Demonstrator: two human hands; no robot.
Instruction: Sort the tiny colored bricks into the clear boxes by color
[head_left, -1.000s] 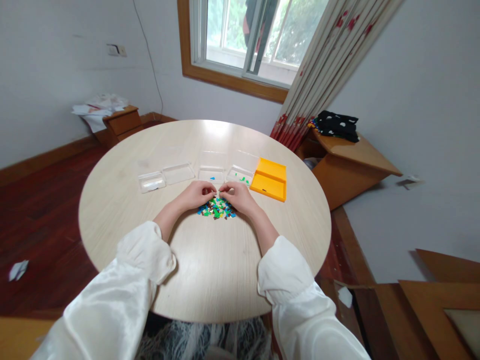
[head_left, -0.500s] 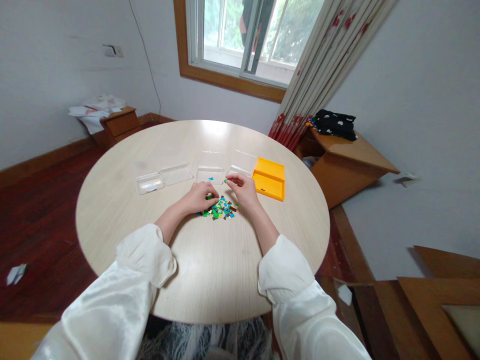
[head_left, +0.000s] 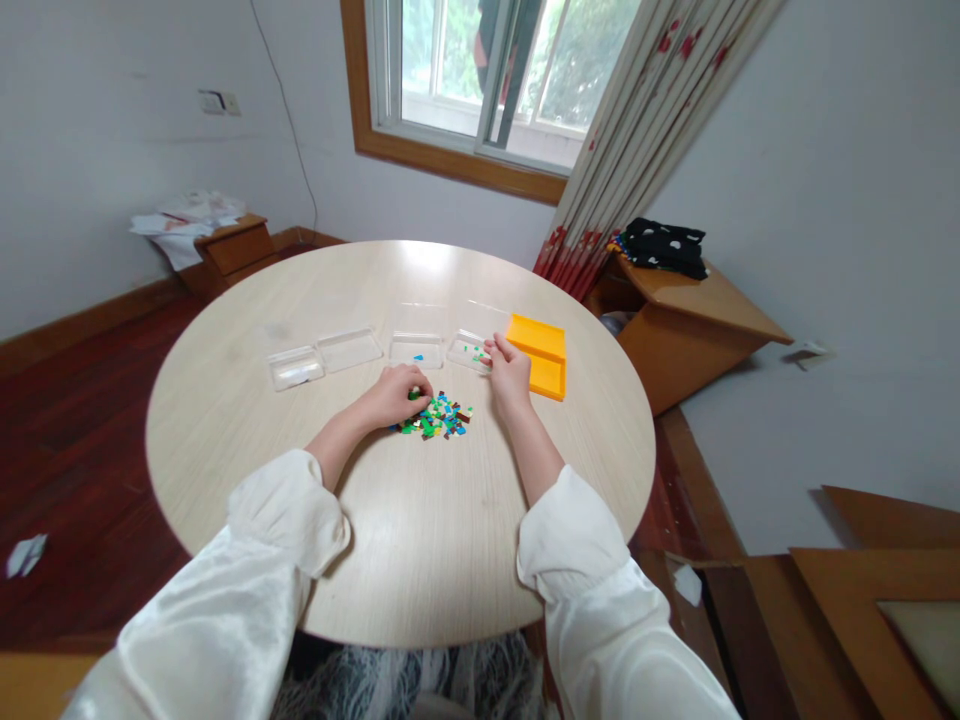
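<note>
A mixed pile of small green, blue, brown and yellow building bricks (head_left: 444, 418) lies in the middle of the round table (head_left: 420, 540). My left hand (head_left: 396, 394) rests at the pile's left edge, its fingers curled and closed over some bricks; what they pinch is hidden. Above the right end of a clear plastic box (head_left: 454, 352) with several green bricks (head_left: 475, 352) in it is my right hand (head_left: 511, 374). Its thumb and forefinger look slightly apart, with no brick visible between them. Another clear box (head_left: 405, 354) holds a blue brick (head_left: 418, 358).
Just right of my right hand stands an open yellow case (head_left: 547, 378), partly covered by the hand. At the left is an open clear box (head_left: 297, 370) with its lid (head_left: 349, 349) folded out. A wooden cabinet (head_left: 697, 320) stands beyond the table's right edge.
My right hand has moved right, from in front of the clear boxes to the one with green bricks. The green brick at its fingertips no longer shows there. My left hand stays by the pile.
</note>
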